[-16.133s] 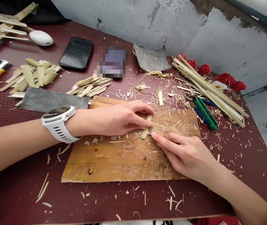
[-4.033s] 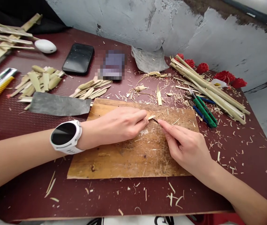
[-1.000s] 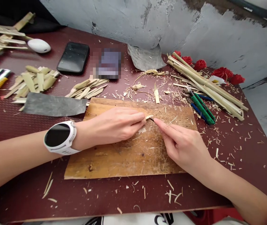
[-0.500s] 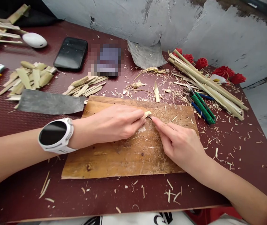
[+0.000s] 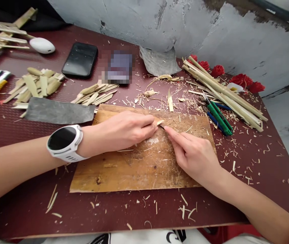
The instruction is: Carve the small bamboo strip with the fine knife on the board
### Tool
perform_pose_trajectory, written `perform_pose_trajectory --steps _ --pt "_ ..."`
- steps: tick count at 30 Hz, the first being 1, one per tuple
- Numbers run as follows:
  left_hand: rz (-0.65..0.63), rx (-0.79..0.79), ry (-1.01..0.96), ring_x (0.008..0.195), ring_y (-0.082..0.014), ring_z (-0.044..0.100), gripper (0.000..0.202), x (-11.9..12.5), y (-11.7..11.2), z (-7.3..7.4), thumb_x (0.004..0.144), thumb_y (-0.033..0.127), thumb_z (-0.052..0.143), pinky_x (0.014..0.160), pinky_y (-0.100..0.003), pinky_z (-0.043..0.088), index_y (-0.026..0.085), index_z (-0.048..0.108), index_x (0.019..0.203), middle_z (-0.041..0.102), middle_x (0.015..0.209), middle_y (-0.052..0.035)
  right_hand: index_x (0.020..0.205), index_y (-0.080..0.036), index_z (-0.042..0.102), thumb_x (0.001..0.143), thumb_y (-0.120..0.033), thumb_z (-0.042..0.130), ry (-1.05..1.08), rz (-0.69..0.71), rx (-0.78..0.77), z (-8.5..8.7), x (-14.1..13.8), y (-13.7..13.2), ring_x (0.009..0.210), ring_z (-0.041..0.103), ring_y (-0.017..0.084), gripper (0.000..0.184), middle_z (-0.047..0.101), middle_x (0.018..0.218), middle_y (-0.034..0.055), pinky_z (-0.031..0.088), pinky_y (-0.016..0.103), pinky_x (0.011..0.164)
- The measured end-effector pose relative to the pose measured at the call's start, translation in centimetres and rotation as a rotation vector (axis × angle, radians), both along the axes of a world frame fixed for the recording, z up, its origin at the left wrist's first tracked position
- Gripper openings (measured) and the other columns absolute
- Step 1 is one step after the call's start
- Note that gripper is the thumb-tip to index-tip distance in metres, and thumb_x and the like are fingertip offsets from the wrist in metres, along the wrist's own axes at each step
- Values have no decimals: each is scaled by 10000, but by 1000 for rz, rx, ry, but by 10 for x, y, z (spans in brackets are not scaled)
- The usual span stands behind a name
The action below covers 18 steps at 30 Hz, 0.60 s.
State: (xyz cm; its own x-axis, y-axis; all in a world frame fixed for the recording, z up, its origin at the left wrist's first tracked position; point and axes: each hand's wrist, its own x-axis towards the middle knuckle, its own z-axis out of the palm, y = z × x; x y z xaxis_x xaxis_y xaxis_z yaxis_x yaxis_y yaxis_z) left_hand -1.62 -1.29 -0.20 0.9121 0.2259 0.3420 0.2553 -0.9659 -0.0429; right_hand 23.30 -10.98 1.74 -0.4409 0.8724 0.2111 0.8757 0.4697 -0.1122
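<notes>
Over a worn wooden board [image 5: 131,173], my left hand [image 5: 130,130] is closed, with finger and thumb pinching a small pale strip of plant stalk [image 5: 160,122] whose end pokes out to the right. A white watch sits on that wrist. My right hand [image 5: 195,149] is closed too, its index finger stretched toward the strip. From under that fingertip shows a thin dark blade [image 5: 161,126], touching or very near the strip's end; its handle is hidden in my fingers.
Behind the board lie a grey sheet strip [image 5: 59,111], piles of cut pale strips [image 5: 95,94], and a black phone-like device [image 5: 80,60]. To the right are a green utility knife [image 5: 220,117], long stalks [image 5: 225,93] and red flowers [image 5: 241,80] by the wall. Shavings litter the table.
The view has shifted slightly, so things at the left sit further right. My left wrist has turned a little; both hands keep their hold at the same spot.
</notes>
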Motion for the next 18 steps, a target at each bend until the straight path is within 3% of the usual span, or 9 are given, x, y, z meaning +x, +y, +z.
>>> perform_pose_trajectory --steps 5,11,18 --pt "17 -44 21 717 -140 502 275 0 2 -7 1122 151 405 697 -257 467 108 666 1047 621 945 -55 1468 -151 659 1067 -140 481 8 -13 56 -3 0 -3 635 639 122 439 762 851 37 388 276 539" --pt "28 -63 23 717 -147 515 277 0 0 -1 1111 129 412 685 -268 441 100 677 1035 633 918 -56 1474 -163 658 1076 -152 476 -12 -13 71 -2 0 -4 607 593 114 437 719 788 11 357 283 524" --pt "16 58 31 685 -151 497 290 1 -1 5 1106 123 424 642 -284 436 115 688 987 620 855 -41 1497 -192 641 1086 -177 455 -91 -25 23 -2 -2 -2 630 583 122 452 706 790 19 359 279 540"
